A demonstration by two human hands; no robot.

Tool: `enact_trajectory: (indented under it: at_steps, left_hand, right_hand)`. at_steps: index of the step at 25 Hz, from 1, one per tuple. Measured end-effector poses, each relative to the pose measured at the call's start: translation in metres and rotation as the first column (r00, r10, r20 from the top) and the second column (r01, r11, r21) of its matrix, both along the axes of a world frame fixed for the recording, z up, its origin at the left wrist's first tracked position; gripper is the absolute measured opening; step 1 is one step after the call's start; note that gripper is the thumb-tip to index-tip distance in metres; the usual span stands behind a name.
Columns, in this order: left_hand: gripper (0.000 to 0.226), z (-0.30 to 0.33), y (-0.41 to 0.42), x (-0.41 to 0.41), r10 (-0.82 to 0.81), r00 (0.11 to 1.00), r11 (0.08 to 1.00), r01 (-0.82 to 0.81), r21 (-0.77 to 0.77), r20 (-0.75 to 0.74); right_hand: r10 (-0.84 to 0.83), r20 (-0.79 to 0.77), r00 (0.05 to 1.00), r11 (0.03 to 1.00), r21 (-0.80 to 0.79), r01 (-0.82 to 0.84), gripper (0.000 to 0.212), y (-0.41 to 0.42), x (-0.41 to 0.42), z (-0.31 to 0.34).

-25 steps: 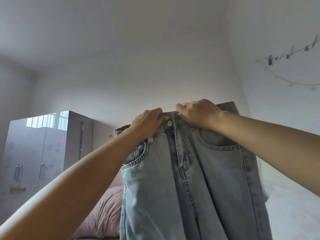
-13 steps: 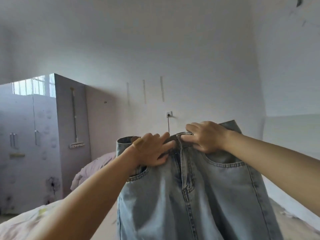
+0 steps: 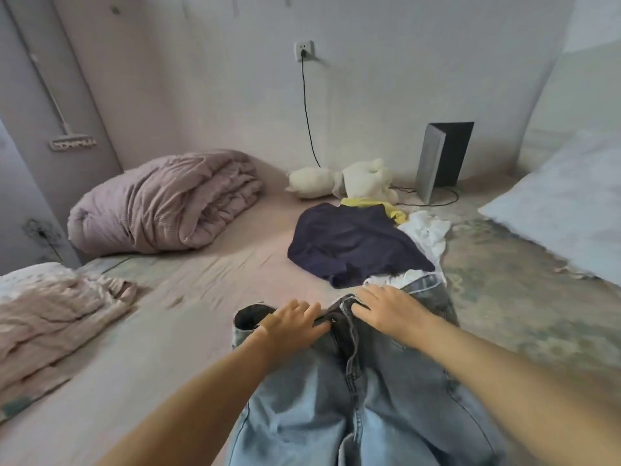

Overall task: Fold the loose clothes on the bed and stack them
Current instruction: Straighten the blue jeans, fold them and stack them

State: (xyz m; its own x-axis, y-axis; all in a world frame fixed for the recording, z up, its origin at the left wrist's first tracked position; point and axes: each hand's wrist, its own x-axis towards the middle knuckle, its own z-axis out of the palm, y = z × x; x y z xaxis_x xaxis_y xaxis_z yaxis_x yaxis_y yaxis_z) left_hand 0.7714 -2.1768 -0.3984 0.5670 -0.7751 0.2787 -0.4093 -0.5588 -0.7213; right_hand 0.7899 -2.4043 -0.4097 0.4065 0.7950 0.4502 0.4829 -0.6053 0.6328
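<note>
Jeans (image 3: 363, 391) are laid flat at the bed's (image 3: 174, 331) near edge, long axis toward the person; waistband is pressed by 2 hands, left hand (image 3: 292, 326) and right hand (image 3: 386, 311), fingers straight; fold likely next.

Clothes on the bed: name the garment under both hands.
The light blue jeans; left hand and right hand press its waistband. The navy garment lies untouched beyond.

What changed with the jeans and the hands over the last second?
The jeans came down from being held up in the air onto the bed. The left hand and right hand went from gripping the waistband to lying flat on it. Both hands stayed at the waistband.
</note>
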Motion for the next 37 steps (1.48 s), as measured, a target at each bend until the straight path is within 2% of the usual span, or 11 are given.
enact_trajectory:
  at_steps: [5,10,12,14,16,17,19,23,29,33,37]
  left_hand:
    - [0.032,-0.050,-0.008,0.084,0.096,0.993,0.992,-0.089,0.094,-0.063]
    - [0.042,-0.019,-0.029,0.170,0.253,0.964,0.963,-0.259,0.076,0.086]
    - [0.049,-0.025,-0.033,0.191,0.510,0.860,0.854,-0.510,0.103,0.033]
    - [0.055,-0.063,-0.034,0.195,0.652,0.748,0.758,-0.647,0.087,-0.122]
    - [0.052,-0.115,-0.038,0.185,0.570,0.666,0.742,-0.669,-0.047,-0.481]
    - [0.050,-0.136,-0.041,0.179,0.480,0.603,0.719,-0.687,-0.108,-0.637]
    - [0.051,-0.159,-0.038,0.170,0.365,0.501,0.674,-0.723,-0.148,-0.785]
    - [0.050,-0.169,-0.023,0.174,0.349,0.525,0.717,-0.683,-0.140,-0.776]
    - [0.049,-0.184,-0.015,0.170,0.286,0.645,0.721,-0.632,-0.285,-0.709]
    - [0.052,-0.169,-0.029,0.166,0.434,0.584,0.731,-0.674,-0.111,-0.686]
    - [0.052,-0.135,-0.027,0.073,0.272,0.534,0.731,-0.656,-0.189,-0.800]
  right_hand:
    - [-0.200,0.043,0.979,0.979,0.042,0.199,0.013,0.003,0.068,-0.061]
    - [-0.424,0.037,0.905,0.904,0.073,0.420,0.021,0.014,0.144,-0.020]
    - [-0.606,0.086,0.791,0.795,0.098,0.599,0.025,0.010,0.160,-0.028]
    - [-0.703,-0.169,0.691,0.698,0.022,0.716,0.053,0.009,0.167,-0.075]
    - [-0.605,-0.606,0.517,0.657,-0.012,0.754,0.056,0.020,0.154,-0.118]
    - [-0.504,-0.741,0.444,0.653,0.009,0.757,0.052,0.024,0.151,-0.135]
    - [-0.359,-0.874,0.327,0.642,0.023,0.767,0.049,0.024,0.152,-0.155]
    - [-0.379,-0.894,0.237,0.632,-0.063,0.773,0.062,0.005,0.160,-0.156]
    - [-0.436,-0.828,0.352,0.618,0.008,0.786,0.060,0.003,0.162,-0.177]
    - [-0.632,-0.714,0.300,0.576,-0.175,0.798,0.056,0.027,0.152,-0.162]
    - [-0.246,-0.925,0.288,0.635,0.071,0.769,0.053,0.026,0.060,-0.133]
